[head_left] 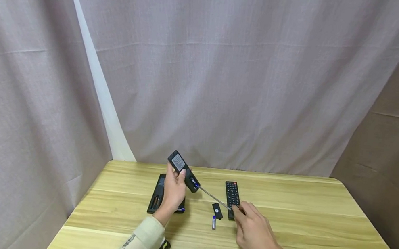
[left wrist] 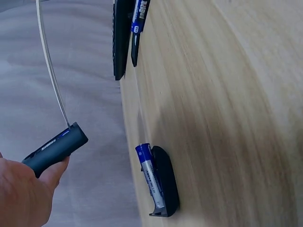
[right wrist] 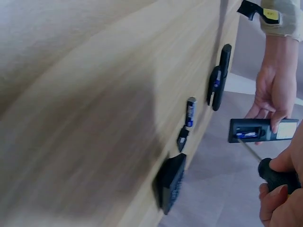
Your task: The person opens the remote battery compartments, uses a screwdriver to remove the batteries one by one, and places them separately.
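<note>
My left hand [head_left: 174, 191] holds a black remote control [head_left: 178, 161] tilted above the table, its labelled back up and battery compartment uncovered. A blue-and-white battery [right wrist: 248, 135] lies in that compartment. In my right hand [head_left: 255, 231] is a screwdriver, its black handle [right wrist: 280, 182] gripped by the curled fingers and thumb. Its thin metal shaft [head_left: 215, 198] reaches over to the compartment, the tip right at the battery's end. Below the shaft, a small black battery cover [head_left: 217, 211] and a loose blue-and-white battery [head_left: 214, 222] rest on the wooden table.
A second remote [head_left: 156, 195] lies back-up behind my left forearm, partly hidden. Another battery [left wrist: 150, 175] lies against a black piece there. A third remote [head_left: 232, 192] lies buttons-up near my right hand. Curtains [head_left: 225, 82] hang behind the table [head_left: 304, 208].
</note>
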`<state>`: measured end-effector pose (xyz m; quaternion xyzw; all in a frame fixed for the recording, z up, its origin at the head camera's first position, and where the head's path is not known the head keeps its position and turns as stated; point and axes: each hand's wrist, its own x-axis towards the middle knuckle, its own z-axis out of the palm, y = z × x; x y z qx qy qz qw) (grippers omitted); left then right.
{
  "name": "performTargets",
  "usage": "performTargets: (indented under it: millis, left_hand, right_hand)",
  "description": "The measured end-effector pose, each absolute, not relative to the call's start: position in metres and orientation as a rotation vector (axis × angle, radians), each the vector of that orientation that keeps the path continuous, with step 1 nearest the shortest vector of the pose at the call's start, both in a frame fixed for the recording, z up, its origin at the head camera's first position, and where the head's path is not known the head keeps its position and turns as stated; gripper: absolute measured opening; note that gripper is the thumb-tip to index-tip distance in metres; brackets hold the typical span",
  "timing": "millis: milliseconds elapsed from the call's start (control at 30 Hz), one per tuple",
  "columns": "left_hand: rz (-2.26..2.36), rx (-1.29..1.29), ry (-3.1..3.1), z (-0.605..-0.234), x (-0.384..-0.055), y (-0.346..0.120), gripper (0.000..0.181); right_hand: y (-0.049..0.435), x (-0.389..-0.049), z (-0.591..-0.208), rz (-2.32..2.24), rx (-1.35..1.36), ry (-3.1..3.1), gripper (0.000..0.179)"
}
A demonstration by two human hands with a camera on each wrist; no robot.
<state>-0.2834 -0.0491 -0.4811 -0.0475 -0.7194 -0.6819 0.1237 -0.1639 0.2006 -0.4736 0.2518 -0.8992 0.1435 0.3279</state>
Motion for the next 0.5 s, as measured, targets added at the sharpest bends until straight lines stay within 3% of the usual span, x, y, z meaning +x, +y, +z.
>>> performTargets:
  millis: [500]
  left_hand:
    - [-2.257,-0.061,-1.89,-0.477,-0.29,-0.056,0.036]
  right_hand:
    - [0.211,-0.168,-0.5,0.519,0.642,-2.263,0.039]
